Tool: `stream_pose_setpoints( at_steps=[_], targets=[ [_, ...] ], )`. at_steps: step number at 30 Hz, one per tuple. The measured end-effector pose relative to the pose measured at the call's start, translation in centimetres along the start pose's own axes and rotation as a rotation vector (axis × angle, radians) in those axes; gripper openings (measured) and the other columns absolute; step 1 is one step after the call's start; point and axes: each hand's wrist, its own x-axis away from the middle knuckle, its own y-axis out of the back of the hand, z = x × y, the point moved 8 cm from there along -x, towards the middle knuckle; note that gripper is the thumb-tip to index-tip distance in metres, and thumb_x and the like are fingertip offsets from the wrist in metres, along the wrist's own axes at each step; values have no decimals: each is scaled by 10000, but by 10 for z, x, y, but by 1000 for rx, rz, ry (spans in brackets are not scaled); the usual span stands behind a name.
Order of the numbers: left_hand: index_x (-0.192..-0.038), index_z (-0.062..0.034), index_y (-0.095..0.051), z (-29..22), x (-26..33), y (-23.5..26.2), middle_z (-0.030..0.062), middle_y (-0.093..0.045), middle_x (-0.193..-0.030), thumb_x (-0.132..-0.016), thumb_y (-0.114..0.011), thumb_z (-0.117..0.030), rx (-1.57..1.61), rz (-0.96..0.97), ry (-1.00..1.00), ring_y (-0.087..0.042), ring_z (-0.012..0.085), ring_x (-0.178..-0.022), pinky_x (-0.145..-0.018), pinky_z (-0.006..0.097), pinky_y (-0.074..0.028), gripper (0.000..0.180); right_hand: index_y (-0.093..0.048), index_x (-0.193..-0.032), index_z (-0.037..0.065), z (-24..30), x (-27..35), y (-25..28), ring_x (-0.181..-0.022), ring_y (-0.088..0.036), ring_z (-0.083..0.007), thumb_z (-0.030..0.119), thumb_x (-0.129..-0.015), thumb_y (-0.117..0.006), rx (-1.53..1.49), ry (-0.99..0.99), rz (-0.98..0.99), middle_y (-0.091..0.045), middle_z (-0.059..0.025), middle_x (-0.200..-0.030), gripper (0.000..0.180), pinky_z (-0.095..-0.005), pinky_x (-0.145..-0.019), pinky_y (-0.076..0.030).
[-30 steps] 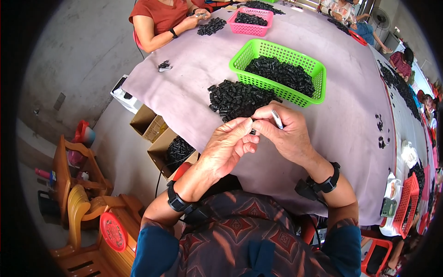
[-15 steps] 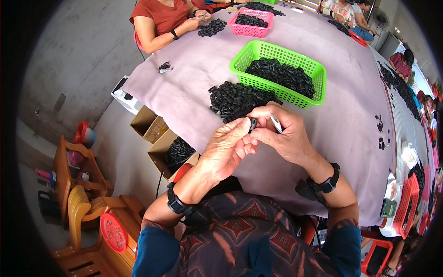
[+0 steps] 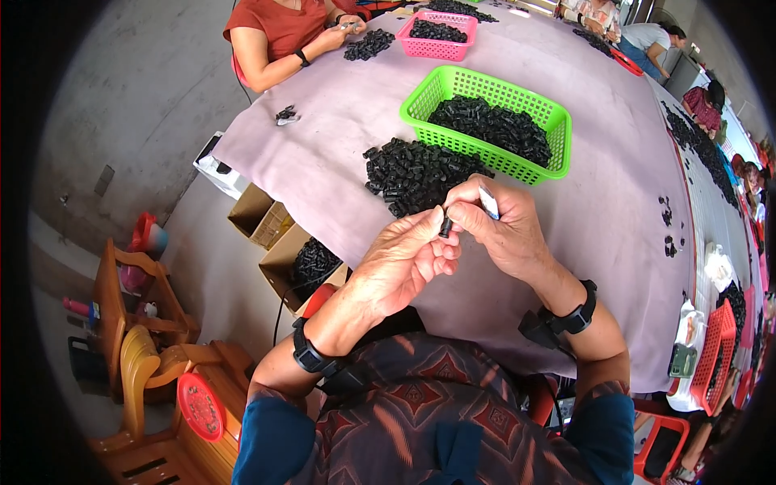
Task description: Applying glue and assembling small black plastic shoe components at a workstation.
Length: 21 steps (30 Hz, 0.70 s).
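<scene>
Landmark: green plastic lattice basket [image 3: 453,85], rectangular, on the mauve cloth-covered table [image 3: 339,129].

Left hand [image 3: 402,260]: nearer the person than the green basket, above the table's near edge. Fingers curled in; thumb and forefinger pinch a small black cylindrical plastic part [image 3: 445,225]. Black strap on the wrist.

Right hand [image 3: 505,234]: just beside the left hand, fingertips meeting it at the small black part. Fingers closed around a thin white-and-grey tool [image 3: 488,201], whose tip stands up between thumb and forefinger. Whether these fingertips also grip the part cannot be told. Black strap on the wrist.

Small black part: held between both hands, nearer the person than the green basket and just past the loose pile's near edge.

Loose heap of small black plastic pieces [image 3: 416,170]: on the cloth, touching the basket's near side, between basket and hands.

Basket contents: a further mass of like black pieces [image 3: 493,129].

Pink plastic lattice basket [image 3: 440,36]: beyond the green basket, also holding black pieces.

Another person in a red top [image 3: 283,28]: seated beyond and to the left of the green basket, hands at a small pile.

Open cardboard boxes [image 3: 275,234]: on the floor, left of and below the green basket; one holds black pieces.
</scene>
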Motion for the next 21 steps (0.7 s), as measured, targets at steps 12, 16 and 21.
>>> stream_pose_setpoints(
  at_steps=[12, 16, 21],
  targets=[
    [-1103, 19, -573, -22, 5, 7, 100, -644, -960, -958, -509, -206, -396, -183, -211, -631, 169, -855, -704, 295, -525, 275, -585, -813, 10, -5, 0, 14, -647, -489, -22, 66, -868, -628, 184, 36, -158, -569, 12, -698, 89, -205, -549, -418],
    [-1123, 22, -575, -20, 6, 4, 92, -649, -932, -953, -519, -183, -468, -165, -232, -632, 164, -842, -697, 291, -525, 272, -584, -778, 13, -6, 0, 15, -621, -467, -16, 80, -854, -651, 205, -6, -175, -556, 24, -669, 121, -211, -514, -395],
    [-1108, 23, -584, -16, 4, 11, 82, -651, -910, -942, -534, -152, -248, -131, -177, -632, 154, -804, -684, 288, -537, 246, -556, -785, 18, -4, 1, 8, -610, -460, -21, 56, -821, -679, 117, 46, -167, -502, 32, -668, 133, -212, -508, -389]
  ],
)
